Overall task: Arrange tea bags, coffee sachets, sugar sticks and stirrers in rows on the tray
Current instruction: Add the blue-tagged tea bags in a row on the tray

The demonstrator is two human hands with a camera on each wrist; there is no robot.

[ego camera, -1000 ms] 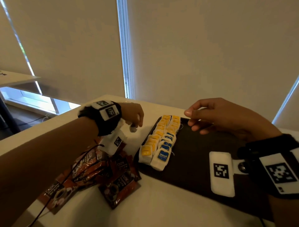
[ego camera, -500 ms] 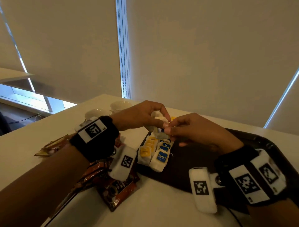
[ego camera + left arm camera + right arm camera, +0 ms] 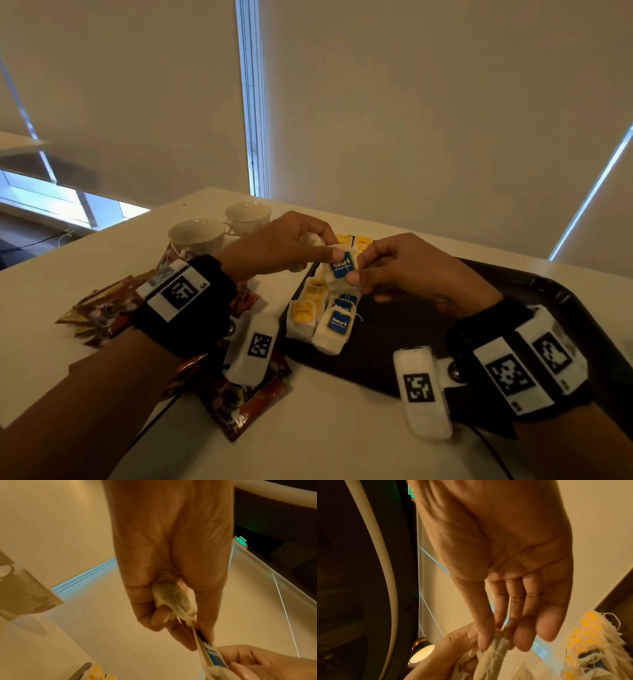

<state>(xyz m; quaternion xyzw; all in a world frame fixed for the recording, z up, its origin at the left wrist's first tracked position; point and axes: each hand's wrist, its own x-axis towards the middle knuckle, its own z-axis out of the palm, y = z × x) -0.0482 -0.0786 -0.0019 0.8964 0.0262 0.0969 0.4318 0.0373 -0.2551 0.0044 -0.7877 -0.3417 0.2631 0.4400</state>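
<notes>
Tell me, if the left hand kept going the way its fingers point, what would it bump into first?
Probably the right hand: the left hand points at it, and both already pinch the same blue-tagged tea bag above the tray.

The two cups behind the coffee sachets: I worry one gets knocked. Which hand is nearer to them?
Left. The left hand holds a tea bag just right of the cups, close beside them. The right hand pinches the same bag from farther right, over the tray.

White table (image 3: pixel 342 428), dark tray (image 3: pixel 565 298) set at right, coffee sachets (image 3: pixel 239 397) heaped at left, two white cups (image 3: pixel 198 236) placed behind.
</notes>
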